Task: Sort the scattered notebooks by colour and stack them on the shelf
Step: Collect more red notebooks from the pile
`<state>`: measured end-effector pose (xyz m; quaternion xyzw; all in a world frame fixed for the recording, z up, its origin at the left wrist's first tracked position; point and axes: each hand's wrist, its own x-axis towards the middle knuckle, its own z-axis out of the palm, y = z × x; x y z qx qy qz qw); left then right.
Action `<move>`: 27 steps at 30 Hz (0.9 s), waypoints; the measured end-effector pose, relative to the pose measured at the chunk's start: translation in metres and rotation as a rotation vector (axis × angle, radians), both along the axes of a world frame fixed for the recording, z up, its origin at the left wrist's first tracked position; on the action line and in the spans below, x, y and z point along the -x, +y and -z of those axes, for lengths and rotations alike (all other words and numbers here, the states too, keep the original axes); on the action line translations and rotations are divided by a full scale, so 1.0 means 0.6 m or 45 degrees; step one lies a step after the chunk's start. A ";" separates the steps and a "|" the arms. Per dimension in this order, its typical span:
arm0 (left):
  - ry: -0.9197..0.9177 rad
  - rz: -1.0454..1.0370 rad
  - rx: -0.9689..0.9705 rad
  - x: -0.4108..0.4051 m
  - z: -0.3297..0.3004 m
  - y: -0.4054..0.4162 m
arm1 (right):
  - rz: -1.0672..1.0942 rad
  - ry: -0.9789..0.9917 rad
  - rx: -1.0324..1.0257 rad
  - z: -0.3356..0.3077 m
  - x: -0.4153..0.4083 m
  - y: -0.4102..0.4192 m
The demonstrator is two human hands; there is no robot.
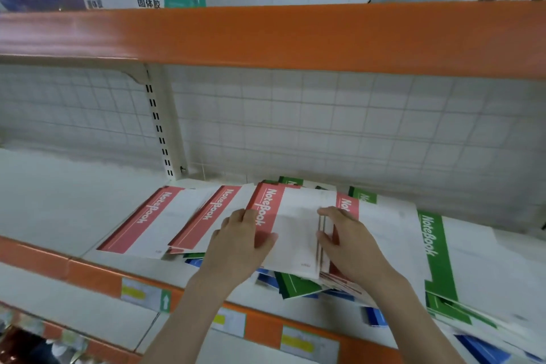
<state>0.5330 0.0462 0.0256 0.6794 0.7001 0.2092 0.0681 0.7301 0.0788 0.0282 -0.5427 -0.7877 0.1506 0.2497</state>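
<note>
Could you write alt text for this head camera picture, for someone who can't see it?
Two hands grip a small stack of red notebooks on a shelf, above a jumble of red, green and blue ones.

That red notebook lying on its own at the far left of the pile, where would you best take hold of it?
Probably by its near short edge, coming from the front of the shelf. The leftmost red notebook lies flat, its left side bordered by bare shelf, and its near end reaches toward the shelf's front. Its right side is tucked under the next red notebook, so sliding fingers under the free near-left corner looks easiest.
</note>
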 end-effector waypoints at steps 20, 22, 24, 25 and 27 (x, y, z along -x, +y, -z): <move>0.162 -0.068 0.235 -0.057 -0.027 0.121 | -0.005 -0.133 0.017 0.011 -0.036 0.074; 0.147 -0.055 0.187 -0.060 -0.026 0.120 | 0.007 -0.125 0.019 0.009 -0.036 0.073; 0.134 -0.050 0.150 -0.060 -0.023 0.121 | 0.018 -0.104 0.036 0.008 -0.033 0.071; 0.121 -0.046 0.140 -0.060 -0.020 0.123 | 0.023 -0.096 0.046 0.008 -0.032 0.070; 0.088 -0.036 0.115 -0.057 -0.011 0.128 | 0.036 -0.088 0.065 0.008 -0.030 0.069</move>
